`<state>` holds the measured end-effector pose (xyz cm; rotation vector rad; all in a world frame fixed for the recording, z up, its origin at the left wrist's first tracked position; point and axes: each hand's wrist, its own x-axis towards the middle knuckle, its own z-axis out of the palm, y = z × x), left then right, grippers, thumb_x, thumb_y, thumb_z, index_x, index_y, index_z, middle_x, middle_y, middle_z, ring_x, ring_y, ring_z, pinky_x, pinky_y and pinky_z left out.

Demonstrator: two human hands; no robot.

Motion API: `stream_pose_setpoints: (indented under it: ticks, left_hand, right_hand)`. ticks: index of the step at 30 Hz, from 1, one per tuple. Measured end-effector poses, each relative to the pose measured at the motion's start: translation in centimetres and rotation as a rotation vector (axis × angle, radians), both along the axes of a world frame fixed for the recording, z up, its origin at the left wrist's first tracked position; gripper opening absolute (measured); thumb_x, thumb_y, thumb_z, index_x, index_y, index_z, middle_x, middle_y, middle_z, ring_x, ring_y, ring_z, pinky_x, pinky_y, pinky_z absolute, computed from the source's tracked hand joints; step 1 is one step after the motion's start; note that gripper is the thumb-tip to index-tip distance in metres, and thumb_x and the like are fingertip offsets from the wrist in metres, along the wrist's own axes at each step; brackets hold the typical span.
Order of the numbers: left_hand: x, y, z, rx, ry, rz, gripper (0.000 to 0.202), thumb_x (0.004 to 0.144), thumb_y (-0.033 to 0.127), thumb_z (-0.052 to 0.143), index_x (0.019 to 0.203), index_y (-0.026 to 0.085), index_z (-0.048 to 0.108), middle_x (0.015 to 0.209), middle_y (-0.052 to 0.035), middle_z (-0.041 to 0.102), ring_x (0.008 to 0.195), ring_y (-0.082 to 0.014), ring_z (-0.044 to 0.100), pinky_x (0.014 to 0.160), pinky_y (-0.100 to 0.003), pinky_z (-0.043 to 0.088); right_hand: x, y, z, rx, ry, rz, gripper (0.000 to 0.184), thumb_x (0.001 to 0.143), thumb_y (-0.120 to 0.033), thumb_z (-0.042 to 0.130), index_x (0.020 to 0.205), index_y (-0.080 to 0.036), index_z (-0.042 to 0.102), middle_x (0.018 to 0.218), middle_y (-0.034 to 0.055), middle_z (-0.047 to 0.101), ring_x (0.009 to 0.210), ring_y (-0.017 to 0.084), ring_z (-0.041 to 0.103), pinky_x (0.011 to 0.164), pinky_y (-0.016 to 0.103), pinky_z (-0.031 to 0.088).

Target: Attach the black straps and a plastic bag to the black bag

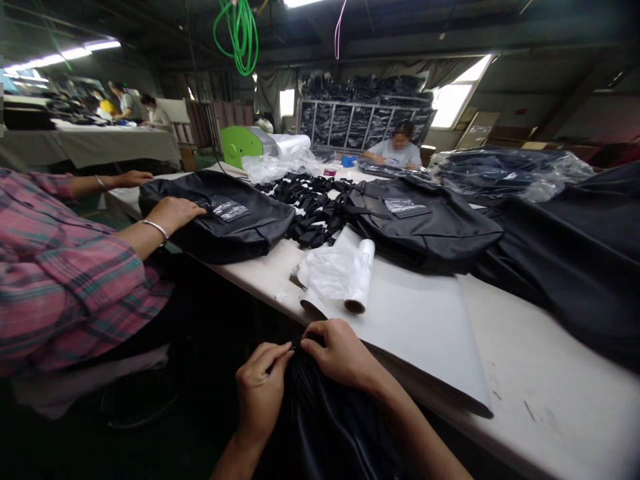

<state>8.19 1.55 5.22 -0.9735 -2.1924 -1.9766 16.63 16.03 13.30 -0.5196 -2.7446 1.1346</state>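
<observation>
My left hand (260, 387) and my right hand (340, 353) are both closed on the top edge of a black bag (330, 427) that hangs below the front edge of the white table (525, 373), in my lap. The fingers of both hands pinch the dark fabric close together. Just beyond my hands a roll of clear plastic bags (350, 273) lies on a white sheet (425, 327).
A co-worker in a plaid shirt (65, 273) at my left rests a hand (175, 213) on a black backpack (225, 223). Another backpack (425, 223), a pile of black straps (313, 207) and wrapped bags (505, 173) lie further back. A person (397, 150) sits across the table.
</observation>
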Motion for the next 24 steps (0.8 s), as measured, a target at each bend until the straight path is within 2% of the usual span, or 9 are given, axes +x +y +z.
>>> stream_pose_setpoints:
  ticks: [3, 7, 10, 13, 15, 17, 19, 22, 24]
  left_hand:
    - [-0.2, 0.0, 0.2, -0.007, -0.144, -0.001, 0.011, 0.076, 0.034, 0.073, 0.079, 0.027, 0.081, 0.072, -0.0026, 0.071, 0.062, -0.0168, 0.066, 0.057, -0.023, 0.053]
    - [-0.7, -0.2, 0.4, -0.030, -0.336, -0.024, 0.018, 0.066, 0.038, 0.078, 0.075, 0.023, 0.081, 0.071, -0.0046, 0.072, 0.060, -0.0173, 0.065, 0.057, -0.024, 0.055]
    - [-1.2, -0.2, 0.2, -0.033, -0.481, -0.033, 0.026, 0.062, 0.041, 0.080, 0.076, 0.019, 0.080, 0.072, -0.0063, 0.074, 0.058, -0.0169, 0.064, 0.058, -0.025, 0.055]
    - [-1.6, -0.1, -0.5, -0.016, -0.591, -0.025, 0.035, 0.059, 0.045, 0.083, 0.077, 0.016, 0.079, 0.074, -0.0076, 0.074, 0.059, -0.0160, 0.064, 0.058, -0.024, 0.053]
    - [-1.9, -0.1, -1.1, 0.000, -0.641, -0.016, 0.040, 0.055, 0.048, 0.086, 0.076, 0.015, 0.078, 0.075, -0.0081, 0.074, 0.062, -0.0156, 0.064, 0.058, -0.023, 0.053]
    - [-2.0, -0.1, -1.6, 0.015, -0.673, -0.005, 0.044, 0.052, 0.050, 0.088, 0.076, 0.014, 0.077, 0.076, -0.0077, 0.074, 0.064, -0.0152, 0.064, 0.059, -0.022, 0.053]
    - [-2.0, -0.1, -1.9, 0.028, -0.690, 0.008, 0.047, 0.050, 0.051, 0.090, 0.077, 0.015, 0.077, 0.077, -0.0066, 0.074, 0.066, -0.0147, 0.064, 0.060, -0.021, 0.053]
    - [-1.9, 0.2, -2.3, 0.036, -0.698, 0.025, 0.049, 0.049, 0.051, 0.090, 0.080, 0.015, 0.077, 0.078, -0.0049, 0.073, 0.067, -0.0135, 0.064, 0.061, -0.020, 0.052]
    - [-1.8, 0.5, -2.5, 0.030, -0.691, 0.031, 0.050, 0.049, 0.052, 0.090, 0.080, 0.015, 0.076, 0.078, -0.0050, 0.073, 0.068, -0.0138, 0.063, 0.062, -0.021, 0.052]
  right_hand:
    - [0.6, -0.1, 0.5, -0.026, -0.010, 0.053, 0.015, 0.089, -0.012, 0.064, 0.087, -0.016, 0.079, 0.079, 0.0039, 0.072, 0.074, 0.018, 0.063, 0.066, 0.027, 0.038]
    - [1.1, -0.3, 0.4, -0.088, -0.018, 0.057, 0.017, 0.090, -0.013, 0.062, 0.087, -0.016, 0.079, 0.079, 0.0034, 0.072, 0.074, 0.018, 0.064, 0.067, 0.026, 0.040]
    - [2.2, 0.0, -0.1, -0.187, 0.014, 0.077, 0.022, 0.094, -0.023, 0.063, 0.111, -0.016, 0.076, 0.103, 0.0061, 0.074, 0.093, 0.021, 0.066, 0.082, 0.028, 0.047]
    - [4.8, 0.7, -0.1, -0.259, 0.045, 0.075, 0.069, 0.086, -0.043, 0.078, 0.146, -0.018, 0.053, 0.144, 0.0114, 0.054, 0.131, 0.028, 0.051, 0.113, 0.038, 0.038]
    - [7.5, 1.0, 0.3, -0.292, 0.012, 0.109, 0.095, 0.075, -0.051, 0.086, 0.154, -0.023, 0.042, 0.155, 0.0114, 0.040, 0.141, 0.031, 0.040, 0.120, 0.042, 0.030]
    - [10.4, 0.7, 0.7, -0.300, -0.061, 0.187, 0.105, 0.067, -0.047, 0.092, 0.156, -0.030, 0.038, 0.160, 0.0096, 0.031, 0.144, 0.034, 0.034, 0.121, 0.045, 0.029]
    - [13.0, -0.4, 0.5, -0.263, -0.150, 0.213, 0.104, 0.066, -0.032, 0.093, 0.155, -0.038, 0.038, 0.162, 0.0074, 0.025, 0.146, 0.035, 0.030, 0.121, 0.047, 0.028]
    - [15.2, -3.0, -1.7, -0.165, -0.253, 0.118, 0.097, 0.071, -0.013, 0.083, 0.153, -0.041, 0.039, 0.158, 0.0101, 0.032, 0.145, 0.035, 0.033, 0.120, 0.050, 0.028]
    - [15.7, -4.5, -3.8, -0.114, -0.299, 0.012, 0.096, 0.066, -0.006, 0.077, 0.152, -0.033, 0.045, 0.152, 0.0159, 0.042, 0.140, 0.039, 0.040, 0.118, 0.053, 0.033]
